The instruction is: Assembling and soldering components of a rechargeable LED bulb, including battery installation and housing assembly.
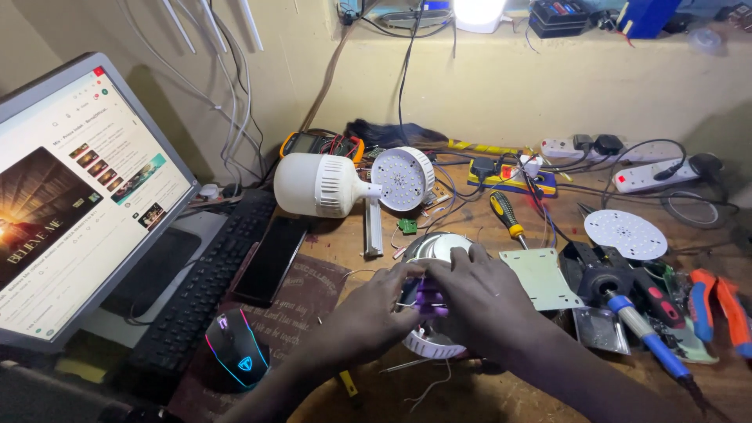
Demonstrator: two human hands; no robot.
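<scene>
My left hand [368,309] and my right hand [482,301] meet over a round white lamp housing [433,345] with a shiny metal bowl [439,244] showing behind the fingers. Between the fingertips of both hands sits a small purple part [429,296] with thin wires. Both hands pinch it from either side. The lower rim of the housing shows under my right hand; most of it is covered.
A large white bulb [317,185] and round LED disc [399,178] lie behind. Left: monitor [70,196], black keyboard [205,282], lit mouse [235,356], dark phone [270,260]. Right: screwdriver [507,215], LED plate [624,233], soldering iron [650,341], pliers [717,301], power strips [650,176].
</scene>
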